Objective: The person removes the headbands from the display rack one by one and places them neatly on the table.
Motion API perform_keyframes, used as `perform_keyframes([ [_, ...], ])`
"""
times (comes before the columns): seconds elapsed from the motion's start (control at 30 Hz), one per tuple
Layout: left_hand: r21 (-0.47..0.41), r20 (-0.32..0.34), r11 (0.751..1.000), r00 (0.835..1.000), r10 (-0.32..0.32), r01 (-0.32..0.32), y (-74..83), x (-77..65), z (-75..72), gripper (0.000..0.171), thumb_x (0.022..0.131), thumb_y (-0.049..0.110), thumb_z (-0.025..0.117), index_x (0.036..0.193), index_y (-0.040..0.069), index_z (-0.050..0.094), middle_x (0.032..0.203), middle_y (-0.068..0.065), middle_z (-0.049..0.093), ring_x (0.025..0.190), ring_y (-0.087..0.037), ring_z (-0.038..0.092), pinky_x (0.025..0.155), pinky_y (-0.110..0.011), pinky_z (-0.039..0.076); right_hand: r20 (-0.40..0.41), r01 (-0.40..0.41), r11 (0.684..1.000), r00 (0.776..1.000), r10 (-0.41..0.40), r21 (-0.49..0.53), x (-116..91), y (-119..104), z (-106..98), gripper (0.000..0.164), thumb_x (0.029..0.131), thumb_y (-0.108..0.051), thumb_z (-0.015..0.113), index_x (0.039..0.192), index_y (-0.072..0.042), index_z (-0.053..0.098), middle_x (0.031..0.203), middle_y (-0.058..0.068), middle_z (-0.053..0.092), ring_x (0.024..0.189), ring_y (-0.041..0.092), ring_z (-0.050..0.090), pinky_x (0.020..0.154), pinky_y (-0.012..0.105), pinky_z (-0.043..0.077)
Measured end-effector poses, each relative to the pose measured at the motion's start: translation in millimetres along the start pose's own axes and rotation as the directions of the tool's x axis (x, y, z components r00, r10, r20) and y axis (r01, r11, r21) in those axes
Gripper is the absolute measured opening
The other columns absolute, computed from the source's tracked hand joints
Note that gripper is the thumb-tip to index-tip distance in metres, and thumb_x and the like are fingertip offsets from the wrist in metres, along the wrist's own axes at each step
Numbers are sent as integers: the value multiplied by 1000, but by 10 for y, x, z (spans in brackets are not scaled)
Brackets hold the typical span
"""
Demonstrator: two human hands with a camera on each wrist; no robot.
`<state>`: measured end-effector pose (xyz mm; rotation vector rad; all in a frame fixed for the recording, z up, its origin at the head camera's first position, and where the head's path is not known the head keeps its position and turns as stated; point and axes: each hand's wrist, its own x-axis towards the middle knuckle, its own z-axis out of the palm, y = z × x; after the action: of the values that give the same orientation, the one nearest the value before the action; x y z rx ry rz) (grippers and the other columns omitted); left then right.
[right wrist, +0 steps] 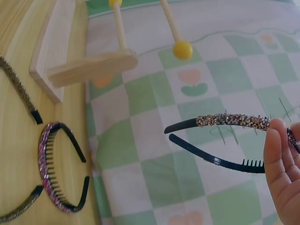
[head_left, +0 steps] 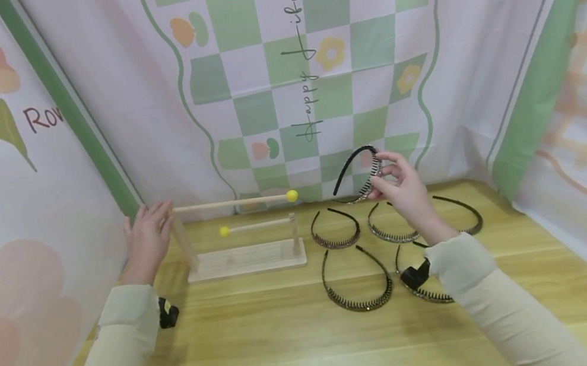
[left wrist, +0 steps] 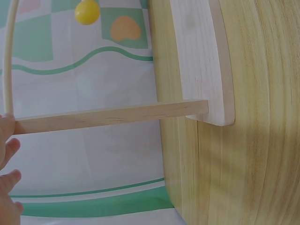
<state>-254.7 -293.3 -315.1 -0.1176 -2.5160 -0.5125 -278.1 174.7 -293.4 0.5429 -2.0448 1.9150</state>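
My right hand pinches a toothed headband with a glittery sequined band, raised above the table with its two black ends pointing left. My left hand touches the top of the taller post of a wooden stand, its fingertips right where the upper rod meets the post. The stand has a flat base and two rods at different heights, each tipped with a yellow ball. In the right wrist view, a pink glittery headband lies on the table below the held one.
Several more headbands lie on the wooden table to the right, among them a dark gold one in front and a black one at far right. Patterned curtains close off the back and both sides.
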Motion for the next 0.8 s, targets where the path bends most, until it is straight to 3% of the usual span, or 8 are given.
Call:
perform_keyframes([
  [0.4,1,3,1000,1000,1,-1,6,0,-5,39,95,14,51,133,9,47,136,-19,42,130,-46,22,104,-58,-5,-54,-29,999,998,31,36,-158,68,-306,49,88,3,56,133,-6,37,94,11,48,62,12,61,63,23,54],
  [0.8,-1,-11,1000,1000,14,-14,1,1,-5,38,95,13,52,132,8,48,134,-21,43,129,-47,24,104,-59,-3,-108,-42,999,993,39,-32,-261,155,-650,51,90,3,55,135,-3,32,92,10,50,63,12,61,64,23,54],
])
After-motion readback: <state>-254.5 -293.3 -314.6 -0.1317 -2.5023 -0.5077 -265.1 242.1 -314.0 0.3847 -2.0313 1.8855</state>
